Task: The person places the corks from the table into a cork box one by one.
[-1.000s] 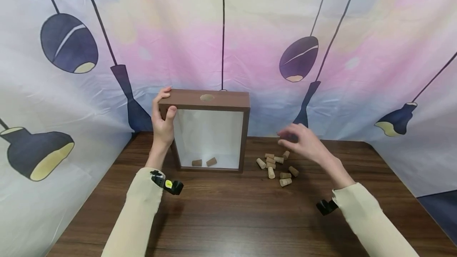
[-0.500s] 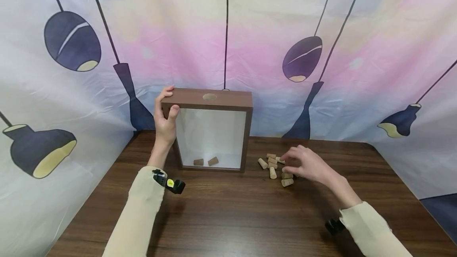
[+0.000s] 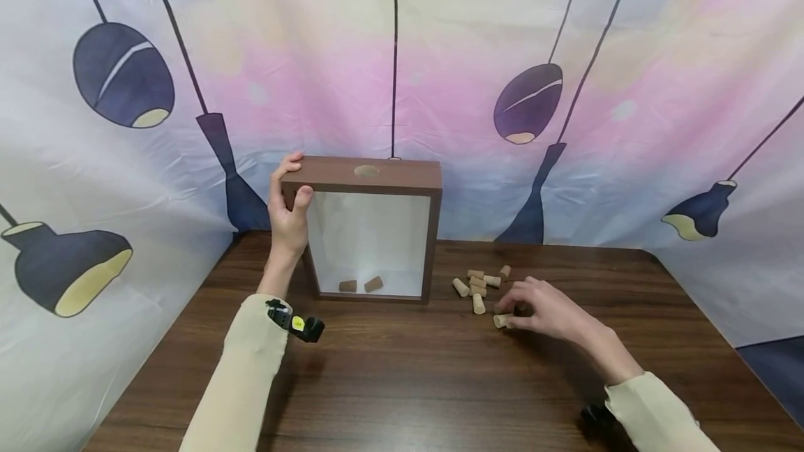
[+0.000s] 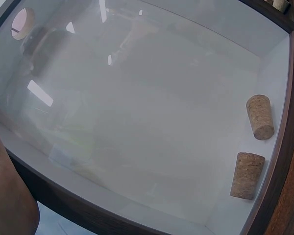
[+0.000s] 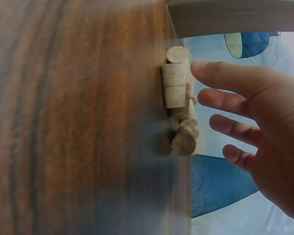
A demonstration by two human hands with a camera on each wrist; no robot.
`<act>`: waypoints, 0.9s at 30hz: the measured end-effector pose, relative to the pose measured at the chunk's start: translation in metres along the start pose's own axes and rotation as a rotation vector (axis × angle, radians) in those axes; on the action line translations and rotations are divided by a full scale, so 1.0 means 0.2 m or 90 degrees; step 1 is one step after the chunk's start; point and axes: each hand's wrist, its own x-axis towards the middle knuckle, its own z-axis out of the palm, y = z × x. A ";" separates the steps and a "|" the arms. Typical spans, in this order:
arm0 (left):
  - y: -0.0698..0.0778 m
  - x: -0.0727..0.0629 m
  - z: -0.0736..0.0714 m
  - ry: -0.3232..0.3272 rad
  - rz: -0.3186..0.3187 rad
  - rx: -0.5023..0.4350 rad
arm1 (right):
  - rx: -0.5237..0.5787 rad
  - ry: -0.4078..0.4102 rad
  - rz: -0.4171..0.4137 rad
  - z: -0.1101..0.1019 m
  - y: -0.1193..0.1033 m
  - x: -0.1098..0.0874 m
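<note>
My left hand [image 3: 289,225] grips the upper left corner of a brown-framed shadow box [image 3: 361,178], thumb on the front edge and fingers over the top. The box stands upright with a clear front pane and a round hole [image 3: 366,171] in its top. Inside, two tapered corks [image 4: 260,117] lie on the box's floor. Right of the box, my right hand [image 3: 543,309] is low over the table, fingers spread and slightly bent. Its thumb and fingertips are right at a cork [image 3: 500,321] at the near side of a loose pile [image 5: 175,85]; the hand hides some corks.
The dark wood table [image 3: 402,375] extends toward me on both sides. Behind it hangs a cloth backdrop [image 3: 465,103] printed with lamps, close behind the box. One cork [image 3: 505,271] lies at the far right of the pile.
My right hand has come down from above the pile and moved toward me, to the corks at its near side. The left hand and the box have stayed in place.
</note>
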 end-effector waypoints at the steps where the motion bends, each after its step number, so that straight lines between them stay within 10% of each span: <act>1: 0.00 0.00 0.00 0.000 0.000 0.001 | 0.000 -0.001 -0.003 0.01 0.00 0.00; 27: 0.00 0.00 0.00 0.001 -0.006 0.000 | -0.132 0.039 -0.025 0.09 0.00 -0.01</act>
